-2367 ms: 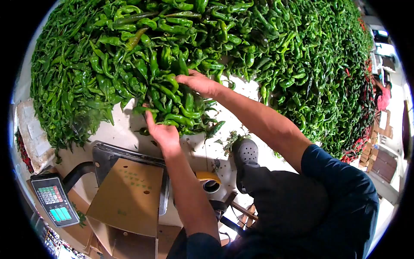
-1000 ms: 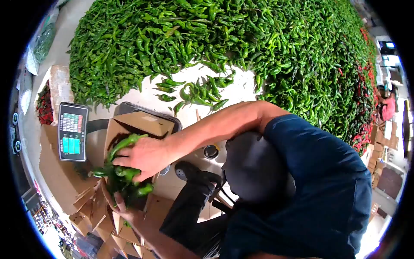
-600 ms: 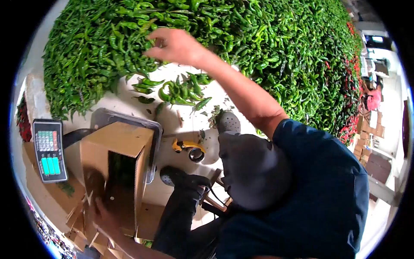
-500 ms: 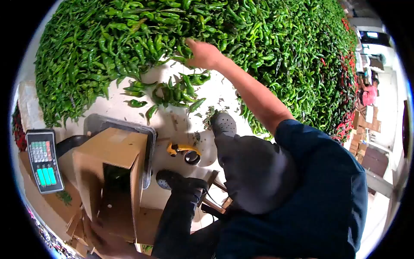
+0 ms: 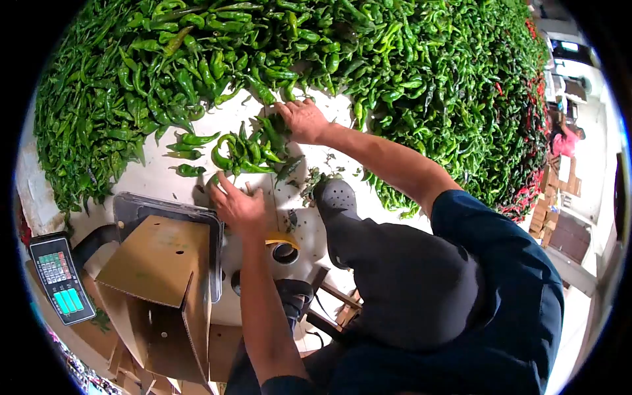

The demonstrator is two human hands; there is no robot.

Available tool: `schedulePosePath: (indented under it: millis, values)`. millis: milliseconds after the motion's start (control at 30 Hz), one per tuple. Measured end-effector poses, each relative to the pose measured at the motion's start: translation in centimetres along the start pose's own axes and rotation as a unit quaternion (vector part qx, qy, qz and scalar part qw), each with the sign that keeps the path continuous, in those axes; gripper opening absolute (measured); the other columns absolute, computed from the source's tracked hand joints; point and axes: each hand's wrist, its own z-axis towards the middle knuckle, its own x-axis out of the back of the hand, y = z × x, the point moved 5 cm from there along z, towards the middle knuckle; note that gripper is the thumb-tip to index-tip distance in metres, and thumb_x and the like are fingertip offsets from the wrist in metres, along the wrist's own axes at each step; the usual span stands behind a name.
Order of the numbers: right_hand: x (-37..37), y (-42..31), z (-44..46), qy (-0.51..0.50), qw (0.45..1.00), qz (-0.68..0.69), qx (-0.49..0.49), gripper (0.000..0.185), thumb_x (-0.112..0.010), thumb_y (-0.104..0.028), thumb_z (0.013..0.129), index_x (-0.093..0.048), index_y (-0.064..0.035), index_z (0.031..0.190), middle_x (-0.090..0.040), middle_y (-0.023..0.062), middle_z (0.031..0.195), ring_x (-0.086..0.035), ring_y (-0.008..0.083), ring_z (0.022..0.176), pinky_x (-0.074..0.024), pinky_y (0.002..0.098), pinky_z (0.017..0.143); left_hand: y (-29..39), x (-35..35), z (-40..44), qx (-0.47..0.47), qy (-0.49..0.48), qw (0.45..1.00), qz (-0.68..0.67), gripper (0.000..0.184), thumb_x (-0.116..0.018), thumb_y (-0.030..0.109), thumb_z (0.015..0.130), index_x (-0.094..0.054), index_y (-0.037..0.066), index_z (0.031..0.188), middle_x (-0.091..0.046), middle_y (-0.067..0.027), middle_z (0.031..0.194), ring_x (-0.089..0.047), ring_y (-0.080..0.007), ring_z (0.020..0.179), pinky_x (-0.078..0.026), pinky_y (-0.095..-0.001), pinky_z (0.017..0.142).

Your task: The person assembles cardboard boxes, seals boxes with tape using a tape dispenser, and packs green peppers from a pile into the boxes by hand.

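Between my two hands is a small heap of green peppers point(image 5: 253, 151) on the pale floor. At its near left edge, my left hand point(image 5: 240, 205) is open, fingers spread, with the fingertips by the closest peppers. My right hand point(image 5: 303, 122) reaches in from the right side of the heap. Its fingers are apart and bent down over the peppers, and I see nothing gripped in it. A few loose peppers point(image 5: 187, 153) lie left of the heap. Beyond both hands rises a large pile of green peppers point(image 5: 263, 39).
An open cardboard box point(image 5: 155, 253) stands at lower left on a scale, whose keypad display point(image 5: 62, 278) is beside it. A tape dispenser point(image 5: 284, 250) lies near my shoes. Red peppers point(image 5: 526, 181) edge the pile at right. Another person point(image 5: 565, 141) is far right.
My left hand has come up from beside the cardboard box to the small heap. My right hand has drawn back from the large pile, down to the heap. The view has shifted slightly.
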Motion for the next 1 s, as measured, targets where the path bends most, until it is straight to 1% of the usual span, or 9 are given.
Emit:
schedulePosePath:
  millis: [133,267,400,567,633,733,800,867,1000]
  values:
    - [0.7,-0.6,0.6,-0.101,0.993,0.021,-0.057,0.077,-0.072,-0.032,0.075,-0.041,-0.0018,0.139,-0.061,0.0187,0.12,-0.063,0.0346,0.109,-0.0502,0.0434,0.091,-1.4,-1.1,3.2,0.048,0.021,0.998,0.021,0.101,-0.083,0.014,0.07,-0.026,0.009,0.153,-0.029,-0.0271,0.152,-0.034,-0.0452,0.139,-0.041,-0.0497,0.109]
    - [1.1,-0.8,0.1,-0.231,0.914,0.304,-0.134,0.087,-0.082,-0.042,0.072,-0.045,0.0077,0.132,-0.065,0.027,0.111,-0.066,0.0342,0.102,-0.0533,0.0424,0.089,-2.7,-0.9,5.2,0.072,0.023,0.997,0.028,0.107,-0.085,0.015,0.071,-0.019,0.014,0.156,-0.022,-0.0277,0.156,-0.035,-0.0454,0.14,-0.04,-0.0498,0.11]
    - [-1.3,-2.6,-0.5,-0.081,0.934,0.301,-0.172,0.102,-0.085,-0.052,0.068,-0.039,0.0101,0.135,-0.057,0.0297,0.122,-0.057,0.0369,0.116,-0.0486,0.0396,0.101,-2.9,-0.3,7.1,0.134,-0.012,0.99,-0.042,0.116,-0.086,0.02,0.071,-0.01,0.017,0.157,-0.013,-0.0293,0.159,-0.033,-0.0447,0.142,-0.041,-0.0505,0.11]
    - [-1.0,-5.8,0.7,-0.109,0.91,0.349,-0.193,0.133,-0.084,-0.055,0.068,-0.001,0.0002,0.157,-0.043,0.0336,0.14,-0.048,0.0395,0.13,-0.0431,0.0397,0.11,-4.2,-0.8,10.0,0.177,-0.029,0.983,-0.04,0.122,-0.089,0.028,0.069,-0.006,0.015,0.158,-0.01,-0.0312,0.159,-0.029,-0.0436,0.144,-0.038,-0.0492,0.112]
    - [-0.9,-6.4,1.4,-0.078,0.899,0.383,-0.198,0.131,-0.084,-0.053,0.069,-0.003,-0.0001,0.157,-0.041,0.0337,0.142,-0.047,0.0401,0.132,-0.0418,0.0395,0.111,-4.3,-1.0,10.9,0.179,-0.032,0.983,-0.02,0.121,-0.087,0.031,0.069,-0.009,0.013,0.159,-0.012,-0.0295,0.159,-0.029,-0.04,0.145,-0.038,-0.0475,0.112]
    - [-0.2,-7.7,1.8,-0.028,0.894,0.417,-0.16,0.127,-0.086,-0.044,0.072,-0.003,0.0035,0.156,-0.038,0.0368,0.145,-0.042,0.0423,0.136,-0.0359,0.0417,0.115,-6.0,-1.2,11.4,0.266,-0.015,0.911,-0.314,0.108,-0.082,0.034,0.073,-0.02,0.011,0.158,-0.017,-0.029,0.158,-0.039,-0.0385,0.138,-0.042,-0.0455,0.109]
    - [0.1,-8.3,2.0,-0.034,0.878,0.453,-0.152,0.126,-0.086,-0.043,0.073,-0.003,0.0038,0.155,-0.037,0.0366,0.146,-0.04,0.0422,0.138,-0.0342,0.0414,0.116,-6.9,-1.4,11.9,0.307,-0.003,0.876,-0.372,0.104,-0.081,0.037,0.075,-0.023,0.01,0.158,-0.02,-0.0281,0.157,-0.044,-0.0385,0.135,-0.044,-0.0441,0.107]
    - [-1.0,-8.3,2.5,-0.025,0.877,0.455,-0.151,0.127,-0.087,-0.043,0.072,-0.003,0.0043,0.155,-0.037,0.0363,0.146,-0.039,0.0423,0.138,-0.0336,0.0409,0.116,-7.5,-1.3,12.8,0.341,0.009,0.89,-0.303,0.105,-0.081,0.04,0.075,-0.023,0.011,0.158,-0.023,-0.0268,0.156,-0.047,-0.0395,0.132,-0.046,-0.0425,0.105]
    - [-0.6,-7.9,3.4,-0.041,0.891,0.427,-0.15,0.129,-0.086,-0.046,0.071,-0.001,0.0012,0.156,-0.04,0.0358,0.144,-0.045,0.043,0.133,-0.0373,0.0413,0.114,-5.2,-0.3,14.6,0.305,0.018,0.948,-0.087,0.112,-0.071,0.071,0.073,-0.025,0.012,0.156,-0.028,-0.0262,0.152,-0.033,-0.039,0.14,-0.043,-0.0569,0.102]
